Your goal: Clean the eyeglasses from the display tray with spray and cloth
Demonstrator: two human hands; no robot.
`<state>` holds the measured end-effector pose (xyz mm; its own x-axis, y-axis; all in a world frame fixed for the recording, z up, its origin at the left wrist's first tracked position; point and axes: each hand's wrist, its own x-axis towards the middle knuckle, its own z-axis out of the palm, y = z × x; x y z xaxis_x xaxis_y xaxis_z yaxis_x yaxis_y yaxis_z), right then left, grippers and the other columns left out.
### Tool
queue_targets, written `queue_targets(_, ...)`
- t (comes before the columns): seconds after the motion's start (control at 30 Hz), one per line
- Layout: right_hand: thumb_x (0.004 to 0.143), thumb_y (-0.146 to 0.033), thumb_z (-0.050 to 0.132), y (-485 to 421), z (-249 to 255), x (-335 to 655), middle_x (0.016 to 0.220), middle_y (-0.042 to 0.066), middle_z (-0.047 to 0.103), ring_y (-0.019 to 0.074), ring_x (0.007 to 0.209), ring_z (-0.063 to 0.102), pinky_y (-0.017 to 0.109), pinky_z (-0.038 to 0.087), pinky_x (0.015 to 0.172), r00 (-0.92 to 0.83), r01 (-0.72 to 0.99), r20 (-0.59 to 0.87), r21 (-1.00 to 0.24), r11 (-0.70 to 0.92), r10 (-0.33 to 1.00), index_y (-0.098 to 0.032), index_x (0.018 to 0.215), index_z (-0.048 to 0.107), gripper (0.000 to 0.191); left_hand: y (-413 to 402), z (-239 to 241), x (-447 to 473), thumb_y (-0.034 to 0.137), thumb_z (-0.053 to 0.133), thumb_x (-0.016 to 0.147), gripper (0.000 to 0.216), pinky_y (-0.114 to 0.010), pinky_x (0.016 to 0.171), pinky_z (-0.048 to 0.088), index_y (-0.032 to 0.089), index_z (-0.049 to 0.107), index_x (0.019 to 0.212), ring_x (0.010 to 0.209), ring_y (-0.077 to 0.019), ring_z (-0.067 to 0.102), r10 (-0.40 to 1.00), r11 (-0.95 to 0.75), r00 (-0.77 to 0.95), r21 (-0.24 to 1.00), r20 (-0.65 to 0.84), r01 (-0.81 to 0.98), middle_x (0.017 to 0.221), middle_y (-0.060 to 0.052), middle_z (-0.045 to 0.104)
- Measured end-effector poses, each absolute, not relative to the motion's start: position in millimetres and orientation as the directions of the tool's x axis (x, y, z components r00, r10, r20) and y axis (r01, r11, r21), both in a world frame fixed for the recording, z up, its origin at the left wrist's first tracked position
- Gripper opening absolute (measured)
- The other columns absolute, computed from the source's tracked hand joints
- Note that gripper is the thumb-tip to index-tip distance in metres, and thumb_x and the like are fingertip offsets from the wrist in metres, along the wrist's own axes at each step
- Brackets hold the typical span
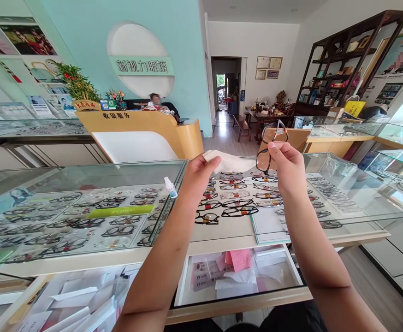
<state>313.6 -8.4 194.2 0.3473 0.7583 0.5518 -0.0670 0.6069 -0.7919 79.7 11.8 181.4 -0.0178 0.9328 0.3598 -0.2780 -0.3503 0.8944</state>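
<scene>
Raised over the glass display case, my right hand pinches a pair of dark-framed glasses, tilted so that one lens stands above the other. My left hand is closed on the edge of a pale cloth. The cloth stretches toward the glasses; whether it touches the lower lens I cannot tell. Below both hands, rows of spectacle frames lie inside the case. A small white spray bottle stands on the glass left of my left forearm.
Two drawers hang out below the case, the right drawer with papers and pink slips, the left drawer with white envelopes. A cashier counter stands beyond, with a person behind it. More glass cases line the right side.
</scene>
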Motion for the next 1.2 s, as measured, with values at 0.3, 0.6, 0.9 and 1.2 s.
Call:
queue_targets(0.3, 0.088, -0.06, 0.088, -17, 187, 270, 0.091, 0.002, 0.079, 0.0167, 0.083, 0.064, 0.033, 0.054, 0.085, 0.02, -0.33, 0.458, -0.836, 0.438, 0.889, -0.028, 0.084, 0.081, 0.034, -15, 190, 92, 0.043, 0.089, 0.083, 0.03, -0.027, 0.067, 0.045, 0.02, 0.073, 0.09, 0.074, -0.0169, 0.062, 0.901, -0.406, 0.137, 0.911, 0.411, -0.065, 0.083, -0.002, 0.072)
queue_targets(0.6, 0.091, -0.06, 0.082, -17, 182, 261, 0.088, 0.002, 0.073, 0.0177, 0.082, 0.061, 0.033, 0.051, 0.078, 0.176, -0.257, 0.503, -0.807, 0.532, 0.846, -0.028, 0.086, 0.076, 0.033, -32, 194, 95, 0.051, 0.084, 0.091, 0.037, -0.028, 0.066, 0.042, 0.021, 0.065, 0.081, 0.07, -0.0156, 0.053, 0.809, -0.524, 0.319, 0.851, 0.493, 0.012, 0.076, 0.0, 0.061)
queue_targets(0.9, 0.089, -0.063, 0.083, -19, 179, 254, 0.088, 0.0, 0.071, 0.0147, 0.07, 0.056, 0.031, 0.048, 0.068, 0.18, -0.316, 0.481, -0.798, 0.514, 0.858, -0.028, 0.09, 0.074, 0.036, -21, 181, 114, 0.053, 0.093, 0.083, 0.042, -0.026, 0.071, 0.052, 0.024, 0.068, 0.1, 0.079, -0.0159, 0.068, 0.889, -0.373, 0.174, 0.891, 0.423, -0.259, 0.092, 0.0, 0.076)
queue_targets(1.2, 0.091, -0.061, 0.082, -16, 175, 256, 0.097, 0.001, 0.068, 0.0178, 0.094, 0.061, 0.031, 0.052, 0.089, 0.238, -0.225, 0.558, -0.764, 0.605, 0.795, -0.028, 0.087, 0.075, 0.033, -2, 173, 119, 0.042, 0.105, 0.064, 0.054, -0.022, 0.062, 0.053, 0.024, 0.067, 0.097, 0.068, -0.0105, 0.071, 0.968, -0.182, 0.035, 0.793, 0.248, -0.581, 0.085, 0.005, 0.079)
